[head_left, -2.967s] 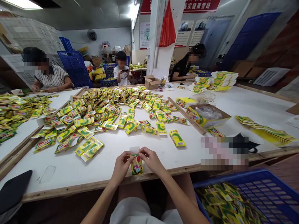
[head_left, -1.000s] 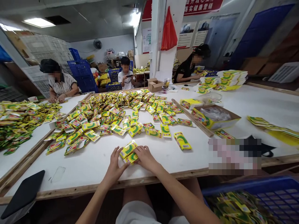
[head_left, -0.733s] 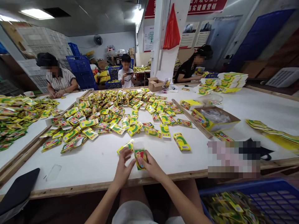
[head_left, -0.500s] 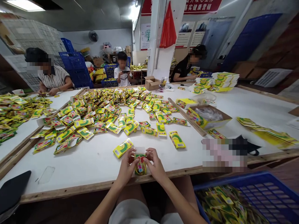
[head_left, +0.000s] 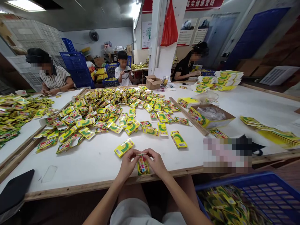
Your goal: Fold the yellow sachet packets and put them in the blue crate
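Close to the table's front edge, a small yellow and green crayon box (head_left: pixel 143 166) stands between my hands, its printed face towards me. My left hand (head_left: pixel 128 162) pinches the top left of the box, thumb in front and fingers behind. At the top right, my right hand (head_left: pixel 156 162) grips the same flap end with thumb and fingertips. The flap looks folded over between the fingertips. Just beyond my left hand lies another yellow box (head_left: pixel 124 147), and a further yellow box (head_left: pixel 178 139) rests to the right.
A big heap of small boxes (head_left: pixel 100 109) covers the table's middle. Wooden strips (head_left: pixel 187 116) divide the surface. An open carton with clear plastic bags (head_left: pixel 211 115) stands right. Below the edge, a blue basket (head_left: pixel 269 184) holds many packets. Several people sit across the table.
The white flap that stood up at the top of the box is now bent down, and my fingertips have come together over it. The view has shifted slightly.
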`<state>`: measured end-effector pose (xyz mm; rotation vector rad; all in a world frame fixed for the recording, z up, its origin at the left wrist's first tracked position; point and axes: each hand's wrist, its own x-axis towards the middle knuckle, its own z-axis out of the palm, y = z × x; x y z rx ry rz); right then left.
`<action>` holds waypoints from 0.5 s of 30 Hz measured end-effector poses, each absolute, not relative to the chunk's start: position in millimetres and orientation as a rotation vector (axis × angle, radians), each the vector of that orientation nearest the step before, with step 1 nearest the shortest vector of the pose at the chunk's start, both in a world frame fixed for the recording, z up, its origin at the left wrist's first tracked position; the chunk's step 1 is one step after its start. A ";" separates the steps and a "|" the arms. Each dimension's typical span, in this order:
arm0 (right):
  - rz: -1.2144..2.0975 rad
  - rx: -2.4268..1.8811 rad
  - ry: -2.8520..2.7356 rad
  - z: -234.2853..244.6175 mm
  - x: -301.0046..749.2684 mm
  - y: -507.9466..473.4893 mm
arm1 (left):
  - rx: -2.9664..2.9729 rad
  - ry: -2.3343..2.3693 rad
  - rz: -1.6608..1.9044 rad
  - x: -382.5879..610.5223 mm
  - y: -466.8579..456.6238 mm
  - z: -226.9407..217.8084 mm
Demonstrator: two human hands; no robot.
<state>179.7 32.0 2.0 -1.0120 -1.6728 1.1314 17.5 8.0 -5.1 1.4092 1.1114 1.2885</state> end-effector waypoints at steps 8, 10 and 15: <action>1.087 -1.129 -1.697 18.7 176.5 30.2 | 1.337 1.241 1.284 22.1 6.7 2.3; 1.076 -1.169 -1.718 20.1 175.9 35.5 | 1.299 1.270 1.300 23.4 11.3 1.8; 1.080 -1.175 -1.757 19.1 180.1 37.9 | 1.280 1.223 1.289 21.9 14.7 -3.1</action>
